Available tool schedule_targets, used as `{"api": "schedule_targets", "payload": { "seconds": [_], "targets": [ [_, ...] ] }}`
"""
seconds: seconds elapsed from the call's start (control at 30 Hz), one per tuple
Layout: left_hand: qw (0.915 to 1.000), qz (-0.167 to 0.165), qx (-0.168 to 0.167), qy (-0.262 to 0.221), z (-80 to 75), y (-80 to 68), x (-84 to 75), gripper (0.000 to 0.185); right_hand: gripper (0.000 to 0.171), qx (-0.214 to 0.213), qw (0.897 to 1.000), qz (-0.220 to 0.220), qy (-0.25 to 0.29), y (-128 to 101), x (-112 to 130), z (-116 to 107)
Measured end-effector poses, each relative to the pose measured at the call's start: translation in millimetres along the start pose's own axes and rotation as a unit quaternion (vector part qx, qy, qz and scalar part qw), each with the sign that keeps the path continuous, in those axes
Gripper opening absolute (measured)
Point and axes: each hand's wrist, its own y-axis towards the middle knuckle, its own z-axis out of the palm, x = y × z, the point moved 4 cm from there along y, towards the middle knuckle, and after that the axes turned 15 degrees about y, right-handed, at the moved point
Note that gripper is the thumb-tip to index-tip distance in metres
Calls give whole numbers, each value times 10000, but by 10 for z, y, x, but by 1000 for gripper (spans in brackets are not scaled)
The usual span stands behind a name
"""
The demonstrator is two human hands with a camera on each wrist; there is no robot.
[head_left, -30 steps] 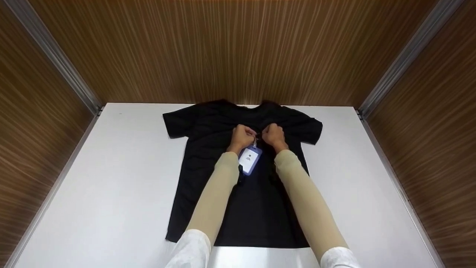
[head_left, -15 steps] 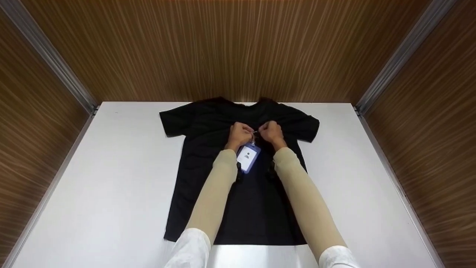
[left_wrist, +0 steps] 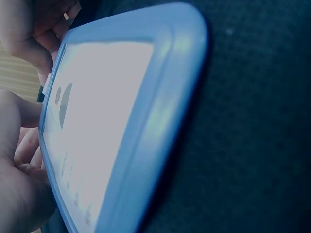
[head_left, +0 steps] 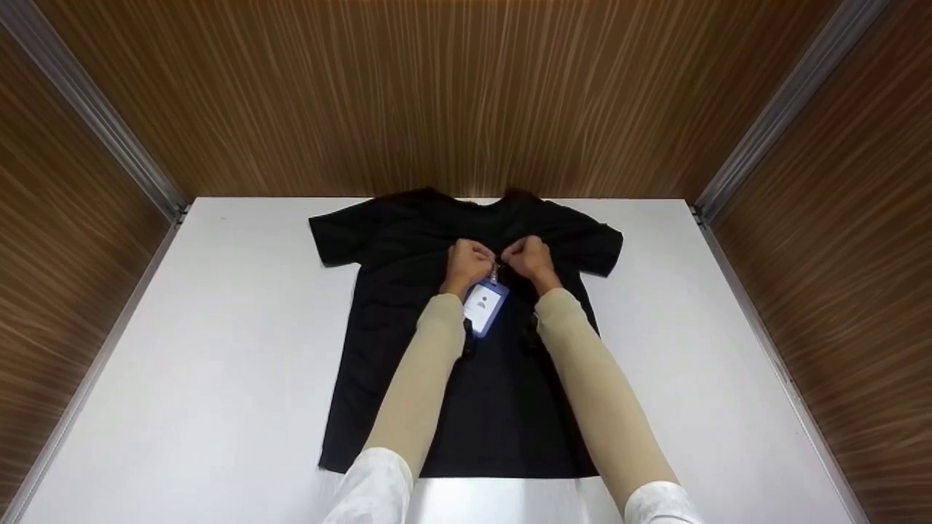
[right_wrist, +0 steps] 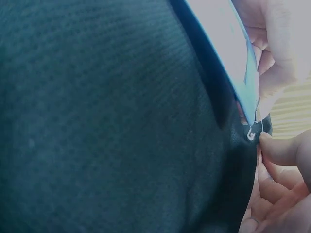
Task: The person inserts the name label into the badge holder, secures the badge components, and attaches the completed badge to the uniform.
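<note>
Head view: a badge [head_left: 484,307] is seen lying on the chest of a black shirt [head_left: 408,349], which is spread on a white table [head_left: 218,349]. Its metal clip [head_left: 495,272] is pinched by the left hand [head_left: 468,263] and right hand [head_left: 529,259], fingers curled, just above the badge.

Blue-framed badge [head_left: 485,306] flat on black T-shirt [head_left: 408,306].

Clip at the top of the badge holder [head_left: 484,306] is too small to read from the head view; both hands cover it. Print on the card is blurred in the left wrist view. Forearms hide the middle of the black T-shirt [head_left: 393,291]. Desk [head_left: 218,364] near edge is cut off by the frame.
</note>
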Motion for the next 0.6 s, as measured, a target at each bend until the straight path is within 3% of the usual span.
{"api": "schedule_targets", "payload": {
  "seconds": [0.33,0.6],
  "targets": [
    [9997,-52,-55,252,19,4,-15,11,11,88,9991,-359,189,5,0,-3],
    [9999,20,-126,66,24,1,-6,11,15,248,9895,-366,1379,22,-34,-21]
  ]
}}
